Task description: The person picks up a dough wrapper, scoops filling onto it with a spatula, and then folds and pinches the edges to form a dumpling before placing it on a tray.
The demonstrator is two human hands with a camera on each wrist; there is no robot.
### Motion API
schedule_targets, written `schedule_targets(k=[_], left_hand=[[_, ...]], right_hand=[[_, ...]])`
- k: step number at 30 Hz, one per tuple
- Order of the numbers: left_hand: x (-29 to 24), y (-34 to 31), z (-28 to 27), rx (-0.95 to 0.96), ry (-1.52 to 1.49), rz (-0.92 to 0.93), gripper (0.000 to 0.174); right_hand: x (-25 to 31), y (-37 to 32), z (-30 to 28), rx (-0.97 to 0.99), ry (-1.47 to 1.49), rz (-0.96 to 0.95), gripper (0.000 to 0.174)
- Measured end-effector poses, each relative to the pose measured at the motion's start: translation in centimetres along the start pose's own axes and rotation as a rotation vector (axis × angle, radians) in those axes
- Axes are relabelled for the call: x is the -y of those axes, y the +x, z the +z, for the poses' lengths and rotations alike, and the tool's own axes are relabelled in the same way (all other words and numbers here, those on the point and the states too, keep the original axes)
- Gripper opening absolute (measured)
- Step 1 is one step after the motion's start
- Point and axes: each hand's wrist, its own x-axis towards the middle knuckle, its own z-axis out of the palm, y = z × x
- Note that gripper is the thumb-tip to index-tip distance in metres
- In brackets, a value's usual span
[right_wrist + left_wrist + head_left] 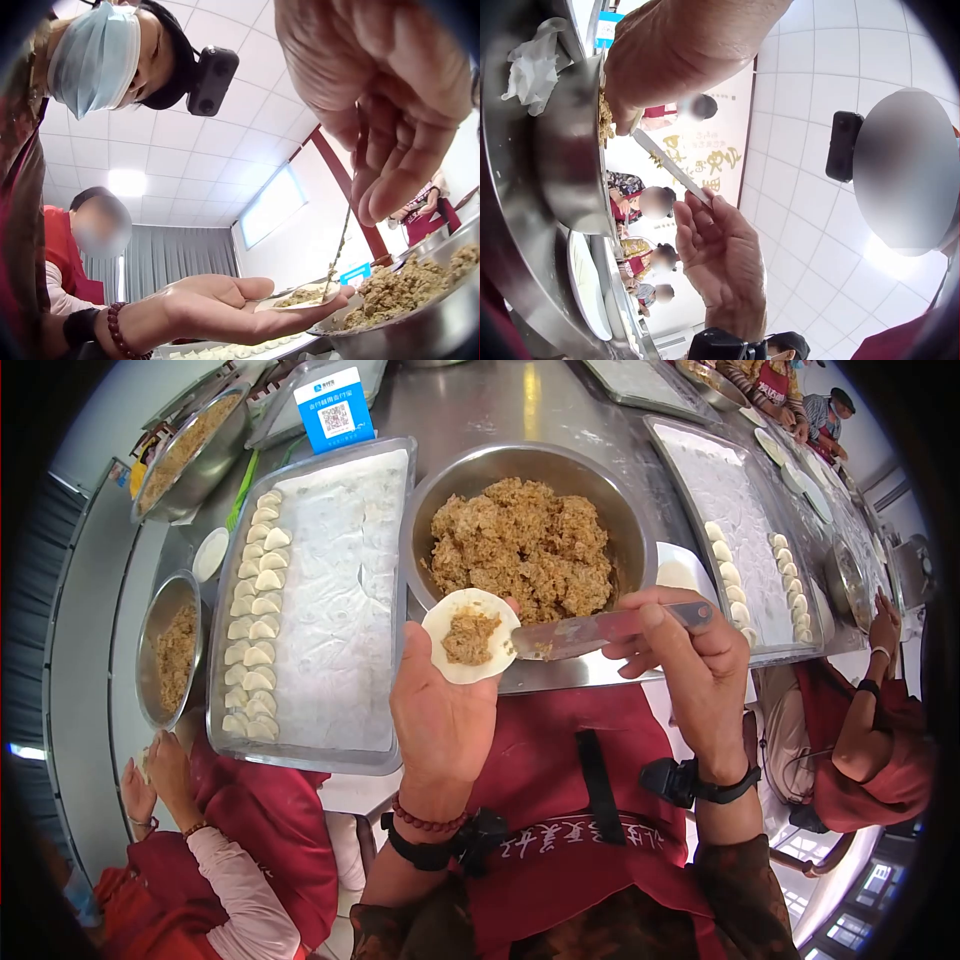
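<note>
My left hand [445, 725] is palm up in front of the large metal bowl [628, 550]. A round dumpling wrapper [437, 628] lies on its fingers, which are nearly straight in the right wrist view. Brown minced filling [472, 638] sits in the wrapper's middle. My right hand [690, 670] pinches the handle of a flat metal spatula [565, 637]. The blade slants down from that hand, its tip at the wrapper's right edge and bits of filling stuck to it. More filling [520, 550] is heaped in the bowl behind.
On the left, a floured tray [345, 610] carries rows of folded dumplings [262, 630]. A similar tray [760, 560] stands right. A smaller filling bowl [150, 650] and a blue sign [333, 410] are beyond the left tray. Other people work at both sides.
</note>
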Motion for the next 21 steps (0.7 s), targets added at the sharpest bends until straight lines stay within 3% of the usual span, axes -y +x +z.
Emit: schedule_targets(k=[9,12,21], left_hand=[[-0.7,-0.2,-0.5,0.017,-0.053,-0.026,0.06],[-0.8,-0.8,-0.4,0.036,-0.048,-0.063,0.06],[-0.9,-2.4,0.7,0.055,0.024,-0.268,0.065]], right_hand=[[-1.9,1.0,-0.5,-0.124,-0.185,-0.145,0.021],[-1.8,0.5,-0.7,-0.09,-0.012,-0.186,0.023],[-2.8,0.3,-1.0,0.081,0.237,0.186,0.031]])
